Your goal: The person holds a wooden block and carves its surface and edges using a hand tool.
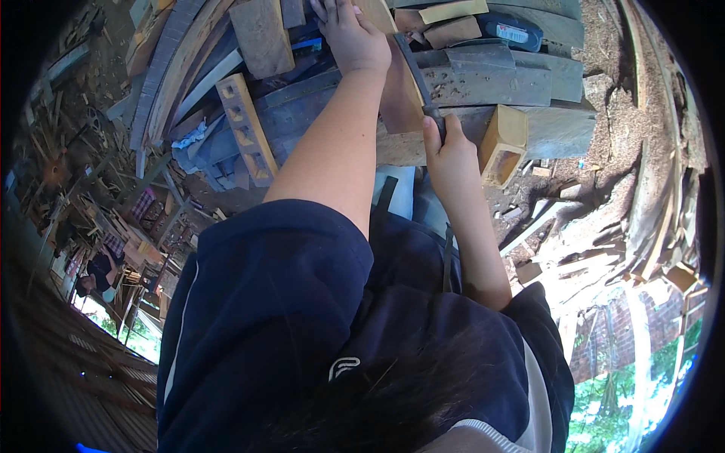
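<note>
My left hand [355,41] reaches to the top of the view, its fingers spread over the upper end of a light wooden board [400,98] and a dark piece beside it. My right hand [453,155] grips the lower end of a long, narrow dark tool [415,72], like a file, lying along the board's right edge. Just right of that hand is a hollow yellowish wooden block [512,124]. Left of my left forearm lies a slotted wooden bar [245,128] on stacked grey boards [279,113].
Weathered planks [551,128] are stacked across the work area, with a blue-black object [506,30] among them. Wood scraps [551,211] litter the ground. Curved timbers [162,68] stand at the upper left. Another person [98,275] is far to the left among piled wood.
</note>
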The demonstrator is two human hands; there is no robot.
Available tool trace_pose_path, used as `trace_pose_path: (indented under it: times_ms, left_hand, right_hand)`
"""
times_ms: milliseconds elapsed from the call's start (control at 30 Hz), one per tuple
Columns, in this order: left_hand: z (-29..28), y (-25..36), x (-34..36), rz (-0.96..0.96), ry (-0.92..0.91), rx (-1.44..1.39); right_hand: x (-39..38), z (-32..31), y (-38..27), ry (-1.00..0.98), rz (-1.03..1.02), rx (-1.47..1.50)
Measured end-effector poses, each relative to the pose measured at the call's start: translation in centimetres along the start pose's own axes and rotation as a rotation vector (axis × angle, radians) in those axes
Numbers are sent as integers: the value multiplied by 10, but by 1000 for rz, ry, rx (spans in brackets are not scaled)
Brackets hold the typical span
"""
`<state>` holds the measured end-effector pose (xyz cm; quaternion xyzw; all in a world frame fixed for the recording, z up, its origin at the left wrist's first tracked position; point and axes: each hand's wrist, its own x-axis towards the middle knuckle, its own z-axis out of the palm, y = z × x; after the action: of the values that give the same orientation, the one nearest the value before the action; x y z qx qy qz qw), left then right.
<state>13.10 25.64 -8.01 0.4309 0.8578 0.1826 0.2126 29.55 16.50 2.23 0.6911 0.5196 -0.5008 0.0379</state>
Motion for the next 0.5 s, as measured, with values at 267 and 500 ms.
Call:
trace_pose_path:
  times_ms: [267, 500]
  left_hand:
    - [2, 1, -1, 21, 41, -49]
    - [3, -3, -3, 29, 21, -21]
  right_hand:
    - [19, -5, -13, 53, -37, -40]
    - [28, -2, -18, 49, -16, -30]
